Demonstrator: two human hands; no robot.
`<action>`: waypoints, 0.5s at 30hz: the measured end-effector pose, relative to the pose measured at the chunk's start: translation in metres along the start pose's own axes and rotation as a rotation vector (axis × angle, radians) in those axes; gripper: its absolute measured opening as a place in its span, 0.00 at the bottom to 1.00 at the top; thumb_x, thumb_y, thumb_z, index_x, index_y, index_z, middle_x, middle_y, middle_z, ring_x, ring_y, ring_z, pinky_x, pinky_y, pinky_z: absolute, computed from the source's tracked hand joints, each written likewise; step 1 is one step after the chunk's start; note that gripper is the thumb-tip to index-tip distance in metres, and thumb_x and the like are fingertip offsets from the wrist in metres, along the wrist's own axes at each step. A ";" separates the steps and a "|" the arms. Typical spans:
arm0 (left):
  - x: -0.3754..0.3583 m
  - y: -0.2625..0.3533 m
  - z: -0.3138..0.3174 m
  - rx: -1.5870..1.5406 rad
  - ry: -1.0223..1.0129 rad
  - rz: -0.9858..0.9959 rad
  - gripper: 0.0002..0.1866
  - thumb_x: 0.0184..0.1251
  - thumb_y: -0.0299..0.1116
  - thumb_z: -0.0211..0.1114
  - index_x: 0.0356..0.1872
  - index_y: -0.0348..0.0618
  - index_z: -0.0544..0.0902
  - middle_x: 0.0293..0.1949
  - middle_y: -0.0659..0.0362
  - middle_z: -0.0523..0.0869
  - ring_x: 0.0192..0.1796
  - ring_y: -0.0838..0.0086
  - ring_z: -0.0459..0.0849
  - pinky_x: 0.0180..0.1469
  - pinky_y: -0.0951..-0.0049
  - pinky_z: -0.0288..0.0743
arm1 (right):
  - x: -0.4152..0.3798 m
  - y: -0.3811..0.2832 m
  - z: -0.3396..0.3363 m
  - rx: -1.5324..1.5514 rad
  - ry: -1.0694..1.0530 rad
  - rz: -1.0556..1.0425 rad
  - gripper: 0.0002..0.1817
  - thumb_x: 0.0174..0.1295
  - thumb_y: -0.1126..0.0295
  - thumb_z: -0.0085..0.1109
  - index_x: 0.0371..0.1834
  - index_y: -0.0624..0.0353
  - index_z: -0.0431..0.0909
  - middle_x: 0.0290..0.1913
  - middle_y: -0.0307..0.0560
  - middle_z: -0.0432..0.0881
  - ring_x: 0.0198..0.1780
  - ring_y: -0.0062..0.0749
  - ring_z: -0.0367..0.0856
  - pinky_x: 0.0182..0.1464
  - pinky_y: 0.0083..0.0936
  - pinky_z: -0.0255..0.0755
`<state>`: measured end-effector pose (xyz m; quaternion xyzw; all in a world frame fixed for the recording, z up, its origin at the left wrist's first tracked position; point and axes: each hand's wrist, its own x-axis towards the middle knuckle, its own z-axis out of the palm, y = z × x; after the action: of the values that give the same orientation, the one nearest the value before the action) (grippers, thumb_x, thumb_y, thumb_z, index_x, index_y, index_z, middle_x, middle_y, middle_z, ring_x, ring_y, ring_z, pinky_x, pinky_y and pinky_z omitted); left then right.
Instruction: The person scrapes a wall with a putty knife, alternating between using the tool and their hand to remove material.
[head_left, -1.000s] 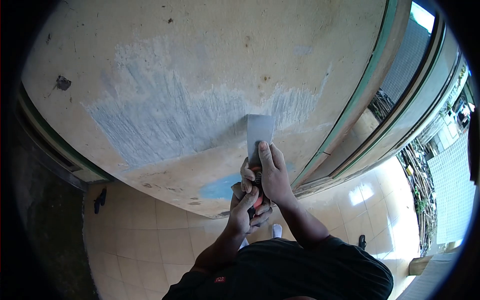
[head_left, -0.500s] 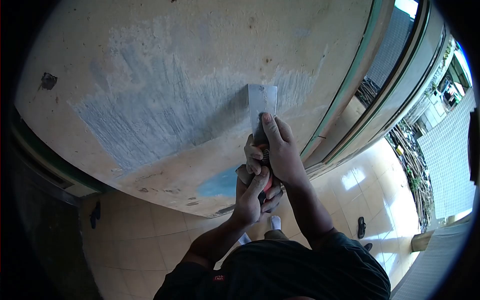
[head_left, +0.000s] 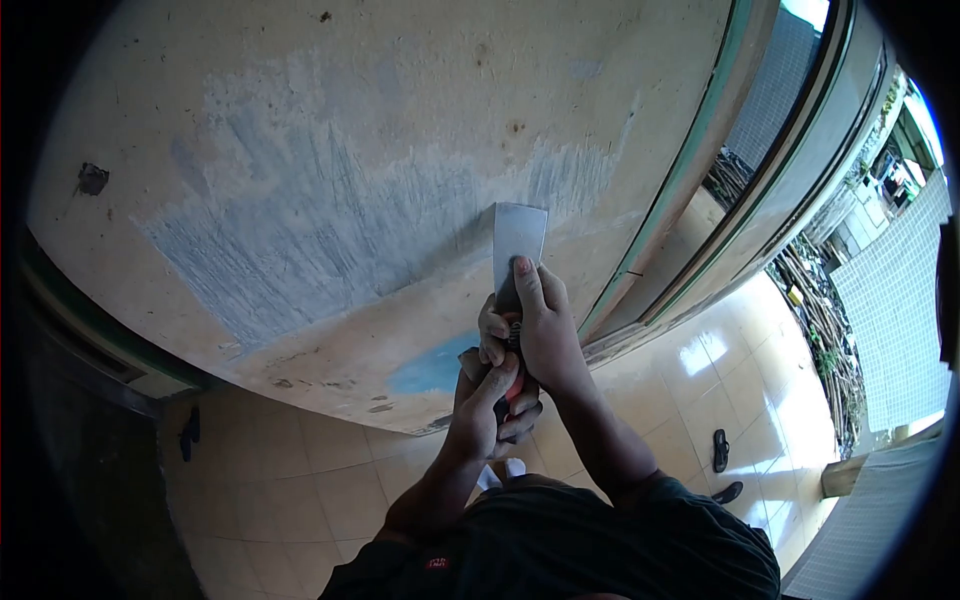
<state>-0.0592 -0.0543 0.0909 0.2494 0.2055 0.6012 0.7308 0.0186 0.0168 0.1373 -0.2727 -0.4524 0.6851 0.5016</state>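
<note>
A scraper [head_left: 520,236] with a wide metal blade and a red and black handle points up the wall [head_left: 430,60], its blade edge over the lower border of a scraped grey-blue patch [head_left: 330,220]. My right hand [head_left: 545,325] is closed around the upper handle, thumb laid along the base of the blade. Lower down, my left hand [head_left: 480,405] wraps the end of the same handle. Between the fingers most of the handle is hidden. Pale dust coats the fingers of both hands.
A light blue patch [head_left: 435,367] marks the wall left of my hands, and a dark hole [head_left: 93,179] is at far left. A green-edged frame [head_left: 690,130] borders the wall on the right. Dark sandals [head_left: 721,450] lie on the tiled floor [head_left: 660,450].
Both hands and the scraper have moved down the wall toward my body. The blade edge has dropped from within the scraped patch to its lower part. The grip is the same.
</note>
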 end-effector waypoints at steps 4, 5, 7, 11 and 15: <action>0.012 0.017 0.009 0.093 -0.006 0.007 0.11 0.74 0.45 0.46 0.41 0.51 0.67 0.18 0.62 0.68 0.08 0.85 0.57 0.07 0.87 0.49 | 0.017 -0.025 0.009 -0.023 -0.023 -0.109 0.20 0.74 0.53 0.34 0.33 0.60 0.60 0.15 0.39 0.63 0.12 0.24 0.65 0.16 0.21 0.63; 0.012 0.017 0.011 0.061 -0.018 -0.016 0.09 0.74 0.43 0.47 0.40 0.52 0.65 0.19 0.62 0.68 0.09 0.85 0.57 0.08 0.86 0.49 | 0.017 -0.027 0.007 -0.012 -0.053 -0.111 0.20 0.73 0.53 0.35 0.33 0.60 0.60 0.15 0.40 0.63 0.12 0.24 0.65 0.16 0.21 0.63; 0.009 0.008 0.009 0.038 -0.013 -0.013 0.13 0.74 0.46 0.45 0.45 0.49 0.68 0.17 0.63 0.67 0.07 0.86 0.56 0.07 0.87 0.48 | 0.008 -0.016 -0.001 0.004 -0.047 -0.073 0.20 0.74 0.55 0.34 0.32 0.60 0.60 0.15 0.40 0.65 0.11 0.24 0.66 0.16 0.21 0.63; 0.007 -0.003 0.000 0.012 0.012 -0.028 0.08 0.73 0.42 0.49 0.41 0.53 0.64 0.20 0.62 0.68 0.09 0.85 0.56 0.09 0.87 0.50 | 0.011 0.002 -0.011 -0.003 -0.041 -0.042 0.19 0.74 0.56 0.34 0.32 0.61 0.60 0.15 0.41 0.66 0.11 0.24 0.67 0.15 0.20 0.63; 0.020 0.005 0.018 0.039 -0.025 -0.015 0.07 0.74 0.41 0.47 0.42 0.53 0.64 0.20 0.62 0.68 0.10 0.86 0.57 0.10 0.87 0.50 | 0.017 -0.027 -0.010 0.008 -0.089 -0.102 0.19 0.74 0.56 0.34 0.33 0.61 0.60 0.15 0.41 0.66 0.11 0.23 0.67 0.15 0.19 0.63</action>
<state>-0.0486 -0.0358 0.1078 0.2696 0.2095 0.5885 0.7328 0.0329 0.0391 0.1579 -0.2165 -0.4847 0.6719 0.5165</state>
